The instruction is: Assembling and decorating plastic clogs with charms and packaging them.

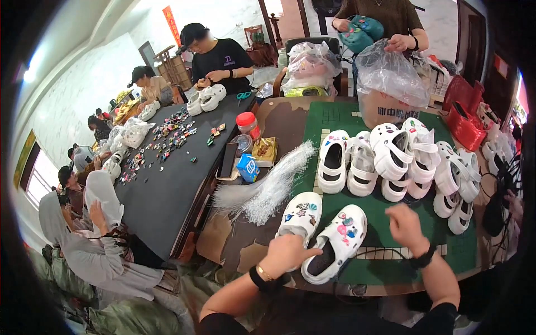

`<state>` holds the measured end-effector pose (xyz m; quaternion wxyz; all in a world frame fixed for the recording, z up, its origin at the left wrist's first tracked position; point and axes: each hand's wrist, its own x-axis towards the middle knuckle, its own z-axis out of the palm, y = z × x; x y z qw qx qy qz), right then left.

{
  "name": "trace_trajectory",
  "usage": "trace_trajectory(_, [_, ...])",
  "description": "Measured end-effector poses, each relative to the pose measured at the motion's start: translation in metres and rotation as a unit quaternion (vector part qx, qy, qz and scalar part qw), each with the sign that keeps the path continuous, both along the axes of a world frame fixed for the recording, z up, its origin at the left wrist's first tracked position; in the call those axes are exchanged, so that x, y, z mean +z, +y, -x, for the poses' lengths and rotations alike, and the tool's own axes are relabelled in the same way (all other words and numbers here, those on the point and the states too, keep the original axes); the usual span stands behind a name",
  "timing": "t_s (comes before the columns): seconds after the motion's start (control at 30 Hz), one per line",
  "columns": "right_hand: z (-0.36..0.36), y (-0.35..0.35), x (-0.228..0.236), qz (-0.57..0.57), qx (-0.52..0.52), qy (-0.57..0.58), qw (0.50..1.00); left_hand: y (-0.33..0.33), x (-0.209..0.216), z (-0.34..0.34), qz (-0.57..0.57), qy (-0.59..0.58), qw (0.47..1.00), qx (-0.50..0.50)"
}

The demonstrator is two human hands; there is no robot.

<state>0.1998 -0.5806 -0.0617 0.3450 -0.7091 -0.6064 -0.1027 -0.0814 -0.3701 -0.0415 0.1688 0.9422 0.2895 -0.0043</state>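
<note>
My left hand [286,254] is at the heel end of a white clog [302,212] with charms on its toe, its fingers closed there and the thumb pointing right. Beside it lies a second white clog [344,234], toe away from me, with pink, green and blue charms; the left thumb is near its opening. My right hand [406,226] hovers over the green cutting mat [385,268], to the right of that clog. Its fingers are curled, and what they hold, if anything, is hidden.
Several white clogs [332,167] stand stacked beyond my hands. Clear plastic fasteners [265,201] lie to the left, near a red-lidded jar [248,124] and a blue packet [247,168]. Opposite, a person [385,19] holds teal clogs and a plastic bag [391,84]. Others work along a black table [162,195].
</note>
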Motion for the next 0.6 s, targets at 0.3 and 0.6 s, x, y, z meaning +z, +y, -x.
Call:
trace_trajectory(0.3, [0.013,-0.047,-0.102,0.046,-0.129,0.211,0.968,0.21,0.02,-0.071,-0.182,-0.115,0.967,0.133])
trace_trajectory(0.6, [0.002,-0.062,-0.095,0.078,-0.167,0.214,0.959,0.32,-0.065,-0.185,-0.402,0.066,0.912,0.048])
